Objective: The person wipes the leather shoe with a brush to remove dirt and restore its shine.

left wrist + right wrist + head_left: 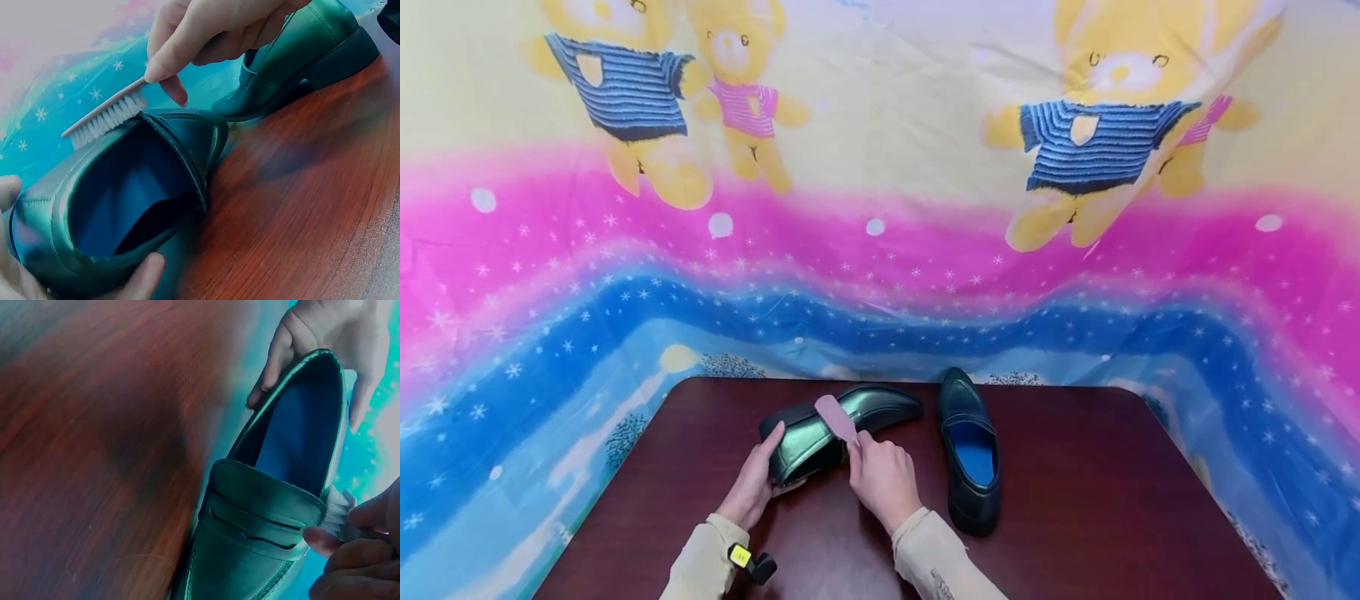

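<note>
My left hand (752,482) grips a dark loafer (805,446) by its heel, thumb on one side and fingers on the other. The shoe is tipped on its side, its toe pointing right and its opening toward me. In my right hand (886,479) is a small brush with a pale pink back (837,418), pinched by the handle. Its white bristles (109,119) lie against the shoe's outer side, just below the opening's rim. In the right wrist view the loafer's strap (250,528) and blue insole (300,437) show, with the bristles partly hidden by my fingers.
A matching loafer (972,454) stands upright on the dark red-brown table (1097,483), right of my right hand, toe toward the back. Behind the table's far edge hangs a cloth (880,275) printed with bears and snowflakes.
</note>
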Tool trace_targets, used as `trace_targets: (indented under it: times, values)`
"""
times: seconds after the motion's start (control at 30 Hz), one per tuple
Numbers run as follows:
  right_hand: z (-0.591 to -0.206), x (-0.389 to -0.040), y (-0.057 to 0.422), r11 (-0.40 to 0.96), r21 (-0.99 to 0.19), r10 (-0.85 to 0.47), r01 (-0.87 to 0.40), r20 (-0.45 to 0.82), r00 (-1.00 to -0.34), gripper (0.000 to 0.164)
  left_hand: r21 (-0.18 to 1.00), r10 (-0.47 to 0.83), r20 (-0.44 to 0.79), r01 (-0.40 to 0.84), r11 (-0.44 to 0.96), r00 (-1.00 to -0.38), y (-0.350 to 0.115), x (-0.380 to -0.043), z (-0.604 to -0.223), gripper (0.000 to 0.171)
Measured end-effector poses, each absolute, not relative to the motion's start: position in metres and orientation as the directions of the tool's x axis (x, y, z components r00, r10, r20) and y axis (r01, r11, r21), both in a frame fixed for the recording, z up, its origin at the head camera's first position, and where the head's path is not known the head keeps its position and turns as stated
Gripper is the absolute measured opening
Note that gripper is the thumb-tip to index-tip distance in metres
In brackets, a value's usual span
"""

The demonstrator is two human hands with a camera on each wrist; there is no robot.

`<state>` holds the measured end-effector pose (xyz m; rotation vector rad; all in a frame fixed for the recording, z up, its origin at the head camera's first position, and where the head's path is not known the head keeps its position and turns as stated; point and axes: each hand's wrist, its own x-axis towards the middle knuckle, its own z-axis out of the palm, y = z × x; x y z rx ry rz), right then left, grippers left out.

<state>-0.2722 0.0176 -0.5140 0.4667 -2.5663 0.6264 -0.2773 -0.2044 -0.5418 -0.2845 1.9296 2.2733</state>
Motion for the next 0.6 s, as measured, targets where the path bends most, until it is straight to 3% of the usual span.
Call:
trace_targets:
  times: [0.2, 0.6]
  values:
    - [-0.5127, -0.2743, 0.0198, 0.833, -0.342, -0.216, -0.434, 0.521, -0.826, 0.023, 0.957, -0.081, -0.28, -0.272, -0.098, -0.957, -0.2002, -0.2777, -0.5428, 0.078]
    - [-0.511, -0.282, 0.0166, 0.811, -0.339, -0.263, -0.478, 0.518, -0.814, 0.025, 0.94, -0.069, -0.329, -0.32, -0.119, -0.942, -0.2042, -0.2824, -0.5455, 0.077]
